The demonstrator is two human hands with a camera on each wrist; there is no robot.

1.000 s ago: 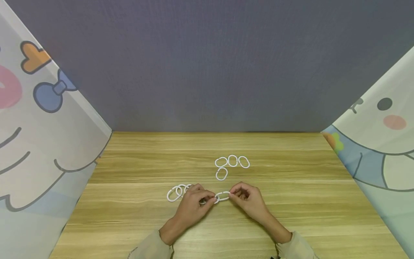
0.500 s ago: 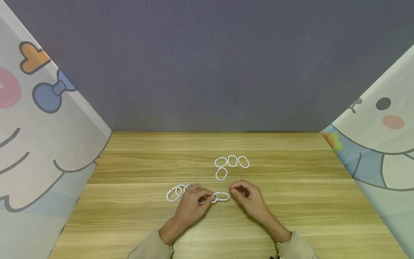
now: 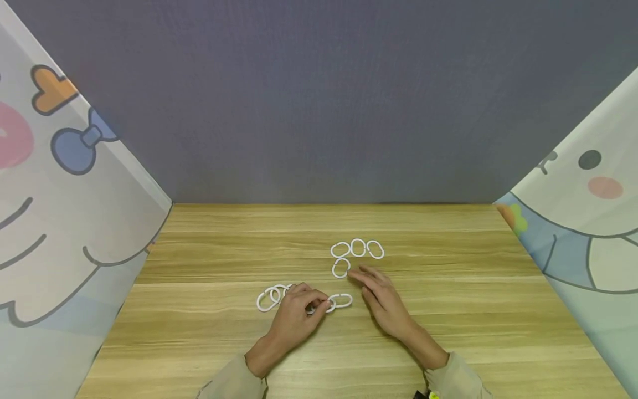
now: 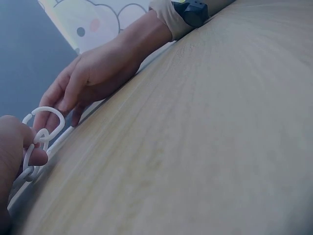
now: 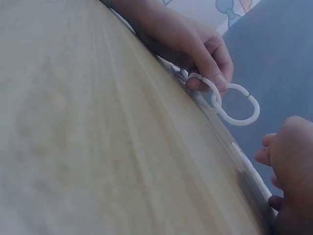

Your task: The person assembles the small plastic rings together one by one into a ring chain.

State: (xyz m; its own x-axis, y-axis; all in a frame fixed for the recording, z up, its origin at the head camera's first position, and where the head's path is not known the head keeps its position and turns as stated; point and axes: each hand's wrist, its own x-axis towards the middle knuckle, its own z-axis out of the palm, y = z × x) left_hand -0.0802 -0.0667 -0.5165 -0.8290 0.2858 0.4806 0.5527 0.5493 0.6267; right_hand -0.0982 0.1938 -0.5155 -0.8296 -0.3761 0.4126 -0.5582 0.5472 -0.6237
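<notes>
My left hand (image 3: 298, 315) pinches a link of a white plastic chain between thumb and forefinger. The chain's right end link (image 3: 351, 301) sticks out past the fingertips, tilted up off the table in the right wrist view, and a small gap shows in its ring (image 5: 239, 122). Several joined links (image 3: 259, 302) trail out on the other side; the middle of the chain is hidden under the hand. My right hand (image 3: 385, 303) holds nothing, its fingers extended beside the nearest loose white link (image 3: 340, 277); whether they touch it, I cannot tell.
Behind that link lie more loose white links (image 3: 358, 256), side by side on the wooden table (image 3: 224, 238). A grey panel (image 3: 329, 111) rises at the back edge. Cartoon-printed panels (image 3: 124, 221) flank both sides. A black device (image 4: 194, 13) sits at the right wrist.
My right hand has let go of the chain's end link, straightened its fingers and moved forward towards the loose links. The left hand has stayed put, still pinching the chain.
</notes>
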